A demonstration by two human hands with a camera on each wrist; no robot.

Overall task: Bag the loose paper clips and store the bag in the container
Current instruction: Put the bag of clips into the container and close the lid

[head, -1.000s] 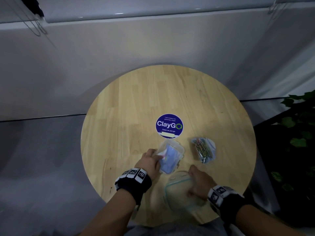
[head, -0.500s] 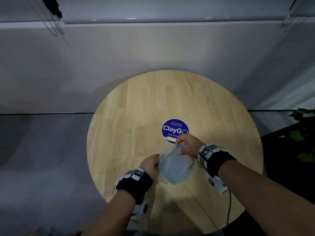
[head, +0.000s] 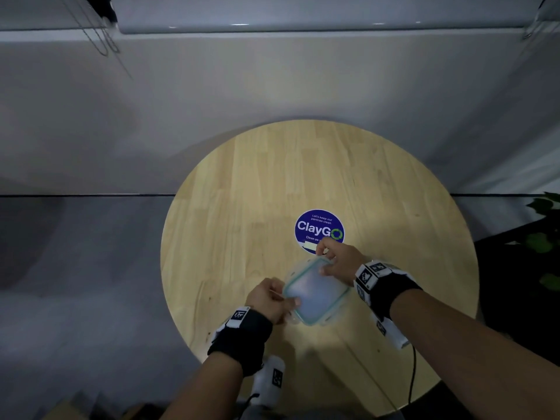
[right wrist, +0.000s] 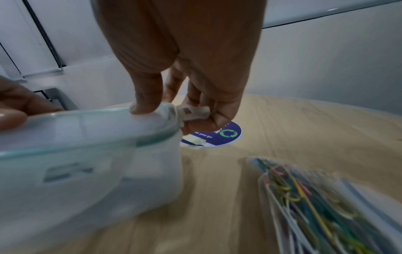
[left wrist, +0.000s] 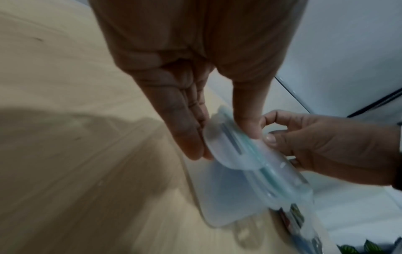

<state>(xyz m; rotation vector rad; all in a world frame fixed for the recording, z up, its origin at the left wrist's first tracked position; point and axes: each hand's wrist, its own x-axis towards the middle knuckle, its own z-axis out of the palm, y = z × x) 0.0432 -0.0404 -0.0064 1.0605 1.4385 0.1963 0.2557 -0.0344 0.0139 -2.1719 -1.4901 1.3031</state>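
Our right hand (right wrist: 185, 82) is up at the far corner of the lid (head: 316, 291). Its thumb sits on top of the lid, and its curled fingers (right wrist: 217, 110) pinch the little white latch (right wrist: 193, 112) that sticks out there. Our left hand (head: 268, 300) is at the near left side. Its thumb lies on the lid's edge and its long fingers touch the flap (left wrist: 226, 146) on that side, so both hands are holding the lid down on the container (right wrist: 104, 175). The container sits on the round wooden table (head: 242, 192), a bit toward the near edge, just this side of the blue sticker (head: 319, 230). It is nearly square, so it has no real long side. It is turned like a diamond, with one corner pointing at the sticker and one corner pointing back at us. The clips are in the bag (right wrist: 322, 206) now, so we think that part is done. But the bag lies flat on the table to the right of the container, close by but not touching it, and its long side runs from the near edge toward the middle of the table. We cannot tell if its top is zipped. So the bag is not stored yet. We think the lid must come off, the bag must go in, and the lid must be snapped on.
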